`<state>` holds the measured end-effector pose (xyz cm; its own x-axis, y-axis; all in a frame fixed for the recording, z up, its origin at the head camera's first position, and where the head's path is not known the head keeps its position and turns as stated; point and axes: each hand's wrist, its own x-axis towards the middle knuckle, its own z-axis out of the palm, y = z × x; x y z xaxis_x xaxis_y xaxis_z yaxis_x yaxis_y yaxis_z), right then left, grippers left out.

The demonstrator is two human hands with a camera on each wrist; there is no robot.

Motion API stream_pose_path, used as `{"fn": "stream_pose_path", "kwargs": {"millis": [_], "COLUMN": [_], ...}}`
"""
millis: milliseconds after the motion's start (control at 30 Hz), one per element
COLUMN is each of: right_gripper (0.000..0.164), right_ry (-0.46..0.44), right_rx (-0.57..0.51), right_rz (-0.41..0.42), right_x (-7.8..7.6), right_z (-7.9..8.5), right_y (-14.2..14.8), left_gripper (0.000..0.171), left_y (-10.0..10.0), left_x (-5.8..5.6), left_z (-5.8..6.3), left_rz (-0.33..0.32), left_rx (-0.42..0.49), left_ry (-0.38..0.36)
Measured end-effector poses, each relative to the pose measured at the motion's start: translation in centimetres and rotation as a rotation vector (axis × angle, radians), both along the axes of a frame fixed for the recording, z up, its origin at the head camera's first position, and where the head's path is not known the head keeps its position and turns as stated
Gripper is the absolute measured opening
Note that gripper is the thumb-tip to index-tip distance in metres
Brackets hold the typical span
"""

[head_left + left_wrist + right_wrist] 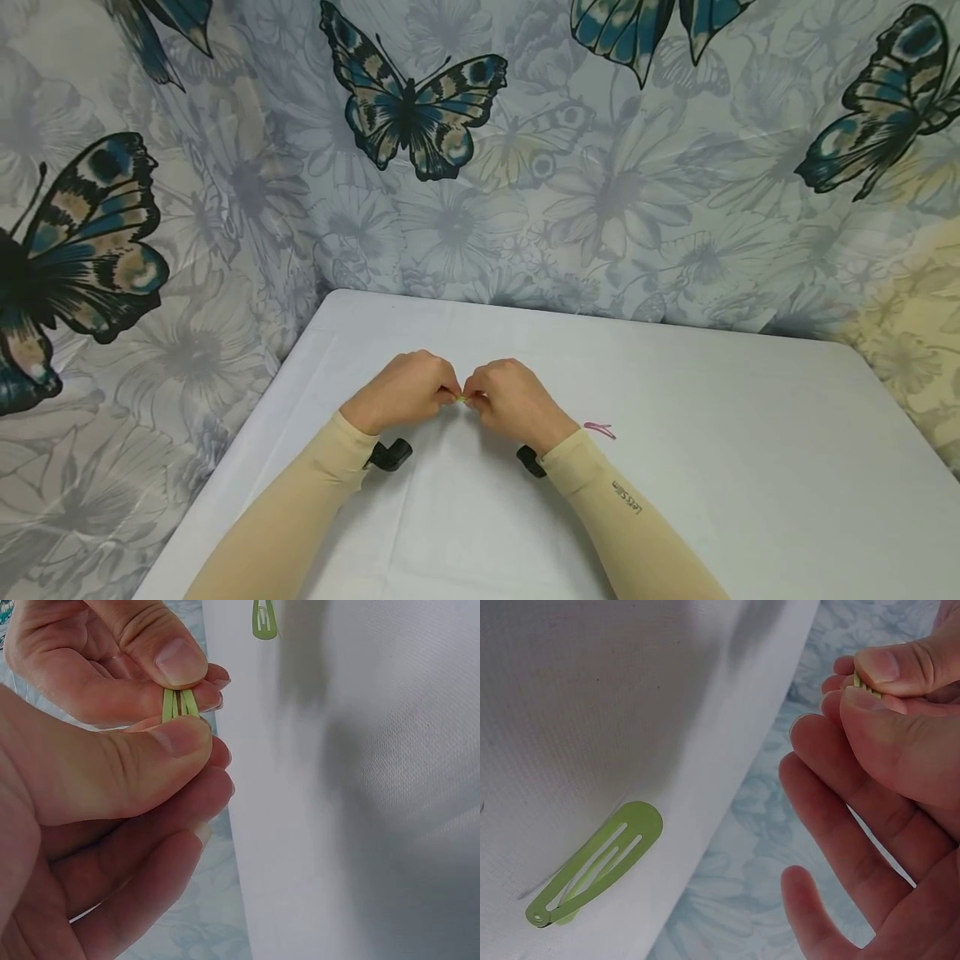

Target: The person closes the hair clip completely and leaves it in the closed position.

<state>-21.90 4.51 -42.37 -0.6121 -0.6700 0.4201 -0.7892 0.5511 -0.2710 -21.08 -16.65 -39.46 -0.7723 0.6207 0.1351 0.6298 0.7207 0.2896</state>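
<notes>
In the head view my left hand and right hand meet over the white table. Between them is a small light-green hair clip, pinched by thumb and forefinger of each hand. Only its narrow middle strips show; both ends are covered by fingertips. The right hand's other fingers are spread loosely in the right wrist view. A second green snap hair clip lies on the table below the hands, its inner tongue bent away from the frame. Hands and arms hide that clip in the head view.
A pink hair clip lies just right of my right wrist. The white table reaches back to a butterfly-print cloth. Black wrist cameras hang beneath both sleeved forearms.
</notes>
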Motion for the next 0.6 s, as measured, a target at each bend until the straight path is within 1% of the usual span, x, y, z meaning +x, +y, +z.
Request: {"fn": "stream_pose_path", "kwargs": {"millis": [300, 467, 600], "right_gripper": [0.023, 0.021, 0.021], "right_ry": [0.004, 0.026, 0.041], "right_rx": [-0.015, -0.013, -0.004], "right_rz": [0.017, 0.008, 0.002], "right_x": [-0.12, -0.19, -0.16], "right_z": [-0.1, -0.1, -0.06], "right_y": [0.18, 0.27, 0.27], "left_gripper": [0.016, 0.016, 0.016], "left_y": [0.04, 0.12, 0.18], "left_x": [0.04, 0.09, 0.08], "left_z": [0.03, 0.07, 0.0], "left_rz": [-0.003, 0.002, 0.01], "left_rx": [0.007, 0.028, 0.021], "left_ry": [-0.015, -0.015, -0.016]}}
